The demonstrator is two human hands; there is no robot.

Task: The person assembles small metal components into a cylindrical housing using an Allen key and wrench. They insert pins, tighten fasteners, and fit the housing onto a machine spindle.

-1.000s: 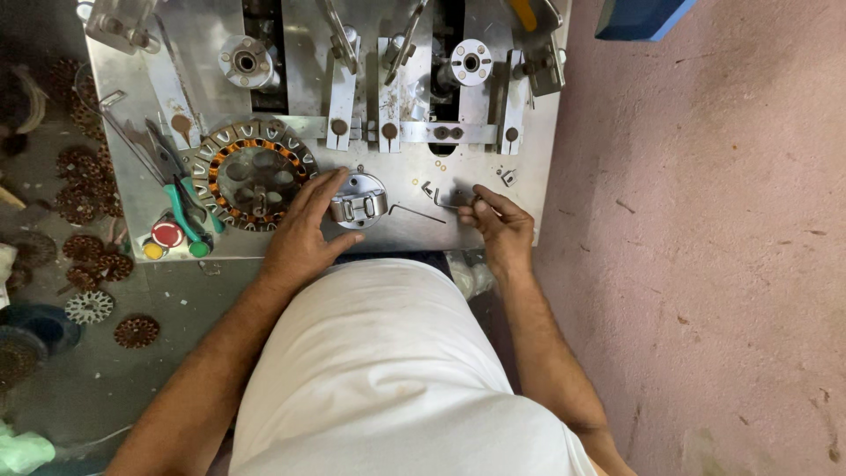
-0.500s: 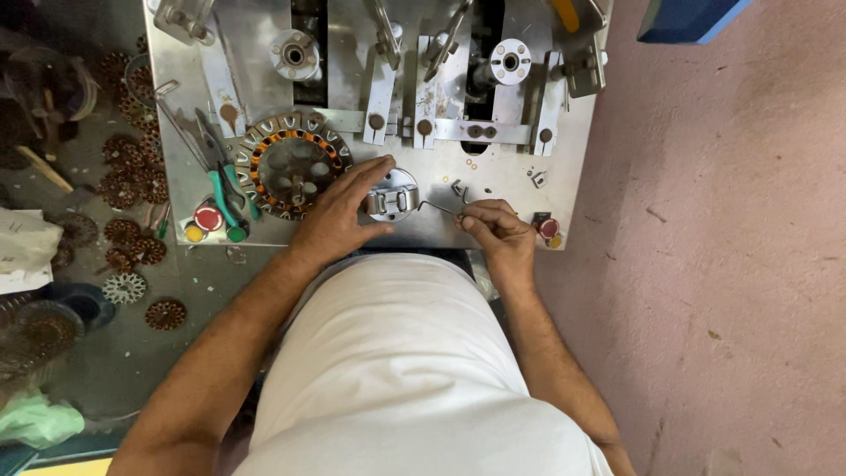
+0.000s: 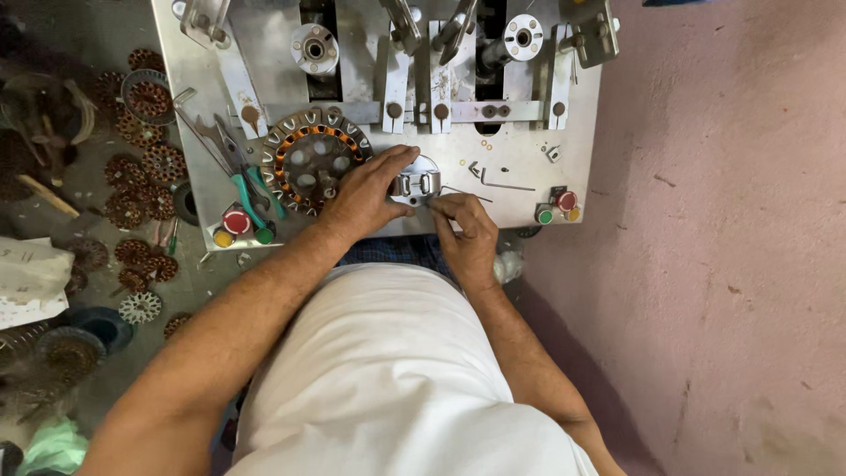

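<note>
Centrally, round metal fixture (image 3: 416, 183) clamped under left hand (image 3: 370, 189) fingers; right hand (image 3: 467, 231) fingers pinch thin wire (image 3: 463, 191) just right of it.

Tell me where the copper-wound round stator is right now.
In the head view, the copper-wound round stator lies on the metal worktable, just left of the left hand, with green-handled pliers on its left.

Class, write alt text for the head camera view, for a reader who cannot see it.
Seen from above, a person's left hand grips a small round metal part on a steel workbench while the right hand touches its near edge. A copper-wound stator ring and green-handled pliers lie left of it.
</note>
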